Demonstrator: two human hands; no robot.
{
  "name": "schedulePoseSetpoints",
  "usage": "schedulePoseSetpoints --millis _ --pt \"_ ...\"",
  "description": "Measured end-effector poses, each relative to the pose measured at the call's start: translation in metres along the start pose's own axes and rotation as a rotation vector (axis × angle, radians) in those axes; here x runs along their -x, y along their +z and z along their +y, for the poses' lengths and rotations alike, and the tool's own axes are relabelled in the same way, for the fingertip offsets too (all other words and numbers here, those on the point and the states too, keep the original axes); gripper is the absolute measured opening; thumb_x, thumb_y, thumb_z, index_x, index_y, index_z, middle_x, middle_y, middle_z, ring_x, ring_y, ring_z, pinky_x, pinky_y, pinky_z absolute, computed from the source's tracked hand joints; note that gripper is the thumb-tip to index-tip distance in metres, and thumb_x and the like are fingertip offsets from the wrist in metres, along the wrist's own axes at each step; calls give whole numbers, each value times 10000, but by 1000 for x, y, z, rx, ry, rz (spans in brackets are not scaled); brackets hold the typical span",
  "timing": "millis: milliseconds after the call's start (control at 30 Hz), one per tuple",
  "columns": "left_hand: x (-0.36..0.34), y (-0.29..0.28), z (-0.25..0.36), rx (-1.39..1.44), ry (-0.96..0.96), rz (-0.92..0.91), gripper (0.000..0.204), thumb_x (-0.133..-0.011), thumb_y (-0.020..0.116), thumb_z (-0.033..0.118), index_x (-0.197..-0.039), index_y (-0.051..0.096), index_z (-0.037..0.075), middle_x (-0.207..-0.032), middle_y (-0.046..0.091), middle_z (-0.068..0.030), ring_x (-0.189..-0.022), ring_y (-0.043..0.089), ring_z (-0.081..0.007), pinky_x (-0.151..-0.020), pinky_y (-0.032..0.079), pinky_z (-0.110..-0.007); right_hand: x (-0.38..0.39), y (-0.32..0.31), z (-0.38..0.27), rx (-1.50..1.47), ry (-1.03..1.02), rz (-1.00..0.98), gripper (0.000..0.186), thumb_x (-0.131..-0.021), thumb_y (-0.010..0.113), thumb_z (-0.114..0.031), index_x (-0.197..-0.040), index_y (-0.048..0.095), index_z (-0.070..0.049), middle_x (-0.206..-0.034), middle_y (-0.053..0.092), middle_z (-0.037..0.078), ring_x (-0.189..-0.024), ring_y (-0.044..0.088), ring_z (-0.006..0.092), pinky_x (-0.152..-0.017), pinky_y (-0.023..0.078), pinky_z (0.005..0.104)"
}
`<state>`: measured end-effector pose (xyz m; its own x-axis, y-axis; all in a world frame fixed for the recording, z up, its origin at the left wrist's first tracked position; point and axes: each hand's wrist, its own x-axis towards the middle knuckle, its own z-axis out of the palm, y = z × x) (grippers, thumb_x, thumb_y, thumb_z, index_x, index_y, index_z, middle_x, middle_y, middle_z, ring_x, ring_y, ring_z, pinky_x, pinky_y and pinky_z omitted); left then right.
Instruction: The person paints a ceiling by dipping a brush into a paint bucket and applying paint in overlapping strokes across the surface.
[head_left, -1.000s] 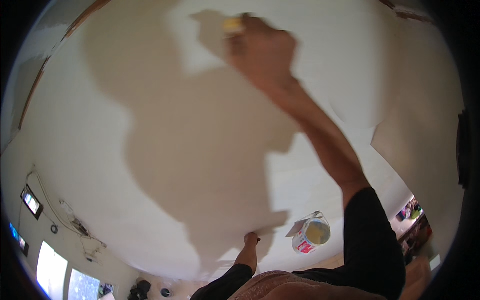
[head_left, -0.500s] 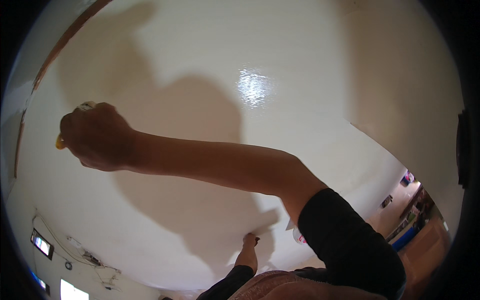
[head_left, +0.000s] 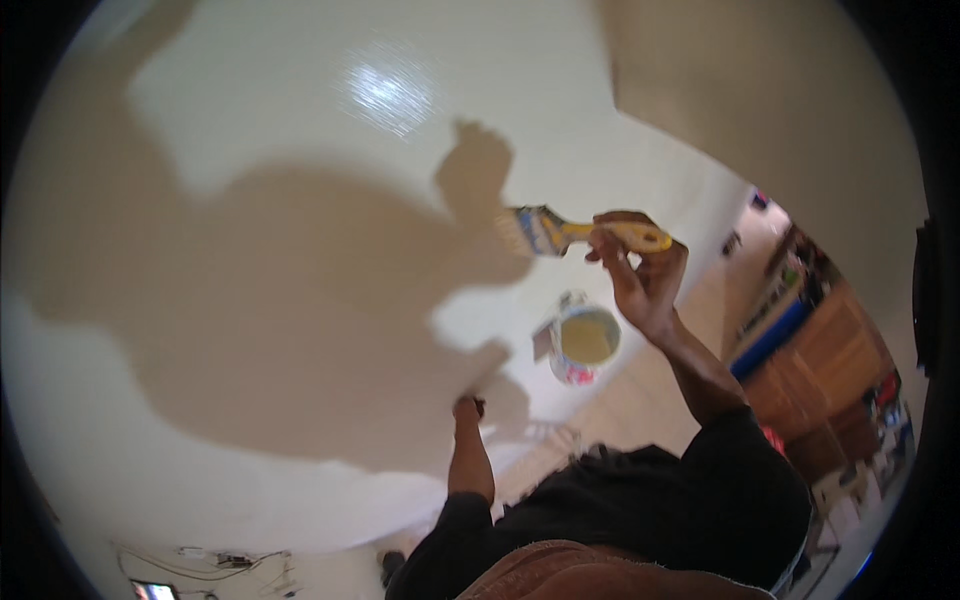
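Note:
My right hand (head_left: 642, 275) grips the yellow handle of a wide paintbrush (head_left: 543, 232), held sideways with its bristles to the left, above and beside a white bucket (head_left: 585, 338) of cream-coloured paint. A flat grey piece sticks out at the bucket's left side. My left hand (head_left: 468, 408) is low against the pale wall (head_left: 230, 370), its fingers curled; whether they hold anything is hidden. The wall carries my shadow and a bright glossy patch near the top.
At the right are a beige wall section (head_left: 760, 120), a lower floor (head_left: 630, 410), wooden furniture (head_left: 815, 370) and clutter with a long blue item. Cables (head_left: 230, 565) and a small screen (head_left: 152, 590) are at the lower left.
My right hand swept left across the wall, then came back right and down beside the bucket, showing the whole brush. The view has shifted, revealing more floor and furniture at the right.

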<state>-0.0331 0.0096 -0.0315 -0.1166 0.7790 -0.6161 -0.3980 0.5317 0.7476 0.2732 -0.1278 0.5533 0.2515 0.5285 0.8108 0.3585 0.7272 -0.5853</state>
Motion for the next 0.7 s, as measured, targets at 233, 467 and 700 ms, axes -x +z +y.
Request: schedulePoseSetpoints --millis 233,467,700 --pt "27 1 20 109 -211 146 277 -937 418 209 -727 545 81 -540 565 -96 -361 469 -179 -297 312 -286 87 -61 162 406 341 13 109 -835 655 -113 -827 672 -6 -583 613 83 -510 593 125 -496 465 271" --pt "56 8 43 101 -363 168 260 -942 359 163 -766 538 94 -566 552 -59 -421 410 -136 -434 352 -297 151 -61 232 799 589 -257 274 -776 662 -296 -799 690 -24 -698 651 193 -645 653 348 -609 521 442" --pt "56 0 51 88 -365 69 206 -905 340 99 -812 525 96 -531 485 -28 -414 426 -131 -454 336 -284 189 -30 295 884 721 -591 333 -732 677 -383 -797 710 -58 -781 676 185 -766 668 333 -707 533 432"
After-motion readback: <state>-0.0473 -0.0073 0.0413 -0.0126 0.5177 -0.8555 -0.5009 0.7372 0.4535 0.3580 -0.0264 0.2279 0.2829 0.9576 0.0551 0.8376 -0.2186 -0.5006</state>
